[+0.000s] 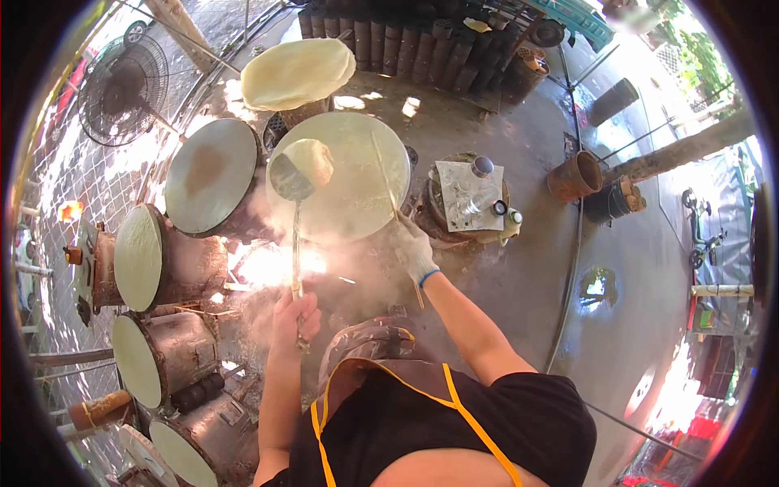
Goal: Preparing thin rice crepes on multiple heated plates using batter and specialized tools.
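My bare left hand (296, 315) grips the long handle of a ladle-like tool (291, 178), whose wide dark head lies over the left part of a large round griddle (356, 201). Beside that head is a rounded lump of pale dough or batter (313, 159). On my right hand (414, 246) is a white work glove with a blue cuff; it holds a thin stick or blade (384, 167) that reaches over the griddle's right side. A pale layer covers the griddle, and steam partly hides its lower edge. Beyond the griddle lies a stack of thin round flatbreads (298, 74).
More round griddles on drum stoves (210, 176) stand at the left, several with pale sheets on them. A stool-like stand (453, 210) at the right holds a board, a jar and a bottle. Dark cylindrical briquettes (395, 49) are piled at the back, near a rusty bucket (575, 176).
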Demonstrator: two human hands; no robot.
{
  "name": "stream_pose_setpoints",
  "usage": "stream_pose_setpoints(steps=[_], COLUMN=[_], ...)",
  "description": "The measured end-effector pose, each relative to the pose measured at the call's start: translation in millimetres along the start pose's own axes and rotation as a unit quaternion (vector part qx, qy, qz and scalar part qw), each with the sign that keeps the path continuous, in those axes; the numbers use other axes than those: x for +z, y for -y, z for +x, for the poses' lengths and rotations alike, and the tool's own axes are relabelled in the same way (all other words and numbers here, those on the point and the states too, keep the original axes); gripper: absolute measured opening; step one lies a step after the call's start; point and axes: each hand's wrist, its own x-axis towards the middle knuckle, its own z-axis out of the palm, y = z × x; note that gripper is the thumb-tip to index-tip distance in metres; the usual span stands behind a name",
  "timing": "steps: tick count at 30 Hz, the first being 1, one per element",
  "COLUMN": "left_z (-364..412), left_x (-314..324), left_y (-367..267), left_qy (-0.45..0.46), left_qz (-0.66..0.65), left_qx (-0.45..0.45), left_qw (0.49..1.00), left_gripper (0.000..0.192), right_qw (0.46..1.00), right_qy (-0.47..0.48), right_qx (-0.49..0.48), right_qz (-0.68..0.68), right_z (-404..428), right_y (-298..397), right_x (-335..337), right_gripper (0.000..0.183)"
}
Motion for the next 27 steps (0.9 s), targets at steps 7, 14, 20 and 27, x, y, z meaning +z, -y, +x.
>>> stream_pose_setpoints(steps=[7, 14, 20, 27], left_z=[3.7, -11.9, 73.4, 225.2], left_x=[6.2, -41.3, -142.4, -269.2], left_y=[-22.0, -116.8, -234.2, -308.1], left_qy=[-0.063, -0.092, -0.092, -0.013], left_qz=[-0.089, 0.051, 0.23, 0.358], left_qx=[-0.057, 0.09, 0.159, 0.081], left_qw=[0.992, 0.99, 0.956, 0.93], left_gripper=[0.018, 0.017, 0.022, 0.019], right_qw=[0.916, 0.991, 0.99, 1.0], right_qy=[0.181, 0.07, 0.136, -0.009], right_qx=[-0.142, 0.037, 0.003, -0.004], right_qz=[-0.329, -0.107, 0.021, -0.018], right_z=[10.8, 15.7, 30.9, 78.5], right_y=[-22.6, -4.3, -9.4, -71.3], right_x=[8.2, 97.3, 250.2, 416.4], right_gripper=[0.04, 0.05, 0.055, 0.048])
